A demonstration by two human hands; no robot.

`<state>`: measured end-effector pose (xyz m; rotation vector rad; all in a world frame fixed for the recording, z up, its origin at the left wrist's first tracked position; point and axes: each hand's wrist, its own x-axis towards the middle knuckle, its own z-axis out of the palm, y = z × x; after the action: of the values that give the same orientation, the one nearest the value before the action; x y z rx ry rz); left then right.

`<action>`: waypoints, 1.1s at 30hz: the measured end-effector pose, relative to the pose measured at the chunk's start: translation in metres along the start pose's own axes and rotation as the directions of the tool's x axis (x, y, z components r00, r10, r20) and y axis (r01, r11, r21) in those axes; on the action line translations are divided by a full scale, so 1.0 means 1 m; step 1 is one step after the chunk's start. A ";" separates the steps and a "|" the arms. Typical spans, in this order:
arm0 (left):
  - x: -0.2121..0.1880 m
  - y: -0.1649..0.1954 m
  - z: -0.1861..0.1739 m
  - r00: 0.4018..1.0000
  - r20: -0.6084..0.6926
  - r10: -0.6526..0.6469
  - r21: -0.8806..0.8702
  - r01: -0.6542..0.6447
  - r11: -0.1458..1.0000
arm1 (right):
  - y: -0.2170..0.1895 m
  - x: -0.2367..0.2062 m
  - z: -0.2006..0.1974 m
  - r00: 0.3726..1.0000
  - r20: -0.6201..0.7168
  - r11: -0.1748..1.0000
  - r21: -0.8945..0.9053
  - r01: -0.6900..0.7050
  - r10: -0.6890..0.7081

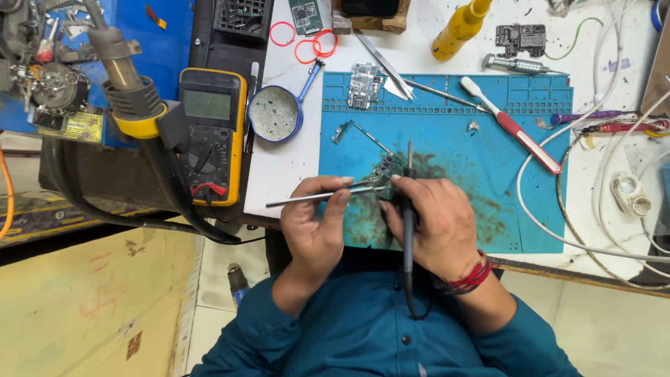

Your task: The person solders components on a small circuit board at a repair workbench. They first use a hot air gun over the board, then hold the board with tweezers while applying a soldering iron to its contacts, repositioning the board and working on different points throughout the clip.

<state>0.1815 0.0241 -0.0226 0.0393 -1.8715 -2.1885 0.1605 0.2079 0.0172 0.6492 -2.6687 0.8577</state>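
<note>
While the left hand (pixel 315 223) pinches tweezers (pixel 317 197) against a small circuit board (pixel 386 174) at frame centre, the right hand (pixel 436 227) grips a soldering iron (pixel 408 209) like a pen, tip at the board's top edge. Judgement: sound work needs the tweezers pinning the board flat, both wrists braced on the mat (pixel 488 167), and brief tip contact only. The blue mat is stained dark around the board. A toothbrush (pixel 509 126) lies upper right, a multimeter (pixel 211 132) left, a hot-air gun (pixel 125 84) upper left, white cables (pixel 593 209) right.
</note>
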 end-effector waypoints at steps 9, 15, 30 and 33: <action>0.018 -0.010 0.002 0.990 0.049 -0.131 0.089 0.126 0.988 | 0.013 -0.022 0.012 0.902 -0.197 0.855 0.443 -0.268 0.385; 0.020 -0.012 0.001 0.995 0.102 -0.009 0.238 -0.016 0.971 | 0.020 -0.038 0.009 0.930 -0.169 0.922 0.274 -0.275 0.327; 0.021 -0.009 0.004 0.991 0.130 0.040 0.286 -0.076 0.955 | 0.021 -0.030 0.001 0.968 -0.082 0.930 0.306 -0.203 0.238; 0.022 -0.008 0.003 0.990 0.125 0.064 0.297 -0.099 0.950 | 0.021 -0.029 0.003 0.973 -0.098 0.932 0.319 -0.169 0.209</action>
<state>0.1580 0.0237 -0.0270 -0.1064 -2.2147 -1.8679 0.1756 0.2309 -0.0061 0.3847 -2.5297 1.3425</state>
